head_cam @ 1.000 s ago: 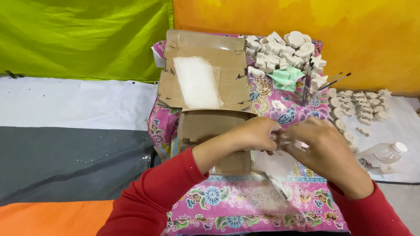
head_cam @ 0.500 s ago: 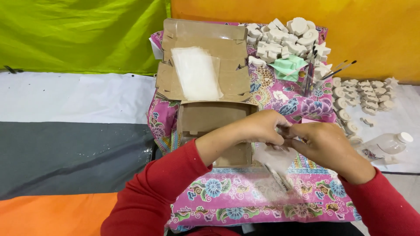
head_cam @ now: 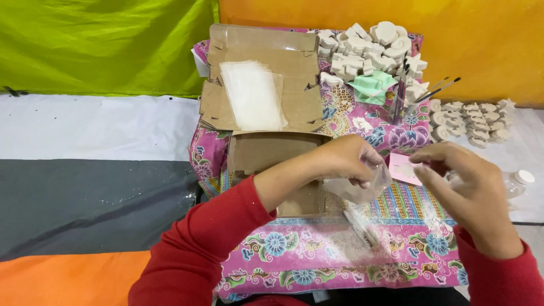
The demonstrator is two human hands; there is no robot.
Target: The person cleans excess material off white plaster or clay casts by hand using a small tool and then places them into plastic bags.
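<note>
Clear plastic bag (head_cam: 362, 190), centre frame over the floral cloth (head_cam: 317, 266) — pinched at its rim by left hand (head_cam: 345, 161); right hand (head_cam: 470, 192) just right, fingers loosely curled, empty — best kept pinched, mouth held wide.

Home craft workspace: low tabletop under pink floral batik cloth (head_cam: 294, 266), piled white unpainted plaster figurines (head_cam: 368, 48), thin paintbrushes (head_cam: 436, 90), flattened brown cardboard boxes (head_cam: 260, 73), bright fabric backdrops (head_cam: 85, 45).

Floral-clothed table (head_cam: 340, 266), cardboard boxes (head_cam: 266, 85), plaster shapes (head_cam: 368, 48) (heaped)
</note>
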